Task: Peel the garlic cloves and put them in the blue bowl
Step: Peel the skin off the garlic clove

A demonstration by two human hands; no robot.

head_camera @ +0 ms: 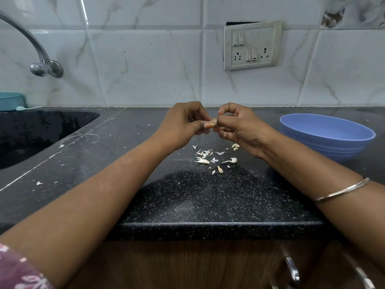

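My left hand (183, 124) and my right hand (239, 126) meet above the black counter, and both pinch one small garlic clove (214, 122) between their fingertips. Below them lie several loose cloves (235, 160) and a scatter of papery peel (205, 153). Two more cloves (235, 147) sit just under my right wrist. The blue bowl (327, 136) stands on the counter to the right of my right hand; its inside is hidden from this angle.
A dark sink (37, 132) is set into the black speckled counter (187, 197) at the left, with a metal tap (41, 63) above it. A teal container (11, 101) stands at the far left. A switch socket panel (252, 45) hangs on the tiled wall.
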